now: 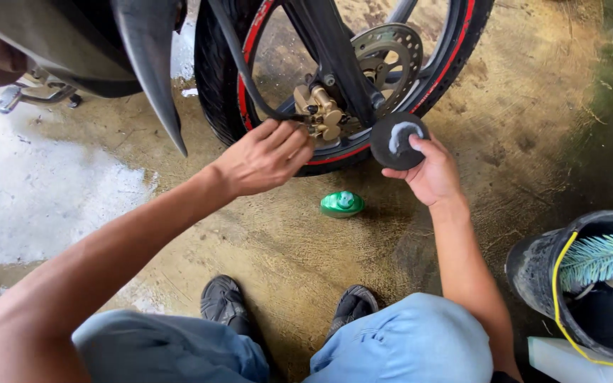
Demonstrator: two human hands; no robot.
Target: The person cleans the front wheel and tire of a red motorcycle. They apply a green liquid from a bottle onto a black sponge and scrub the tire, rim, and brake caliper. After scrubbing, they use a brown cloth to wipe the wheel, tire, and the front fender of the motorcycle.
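**Spotter:** While you crouch at the wheel (342,78), the head view shows a black bucket (533,266) at your right knee. It holds a teal brush with feathery bristles (601,259), and a yellow cord runs round its rim. A small green tub (342,204) sits on the floor between your hands; I cannot tell what is in it.

**Checker:** And your hands?

**Spotter:** Your right hand (431,174) is closed round the edge of a round dark applicator pad (397,140), thumb and fingers gripping it. The pad's flat face, smeared with pale paste, points back toward you, and it is just beside the red-striped rim. Being a disc, it has no long axis. Your left hand (264,156) is curled loosely, fingertips on the black hose (239,67) next to the gold brake caliper (318,111); whether it pinches the hose I cannot tell.

**Checker:** The ground?

**Spotter:** Stained, damp concrete (519,106), with a pale wet patch (37,198) to your left. Your dark shoes (223,301) rest flat on it.
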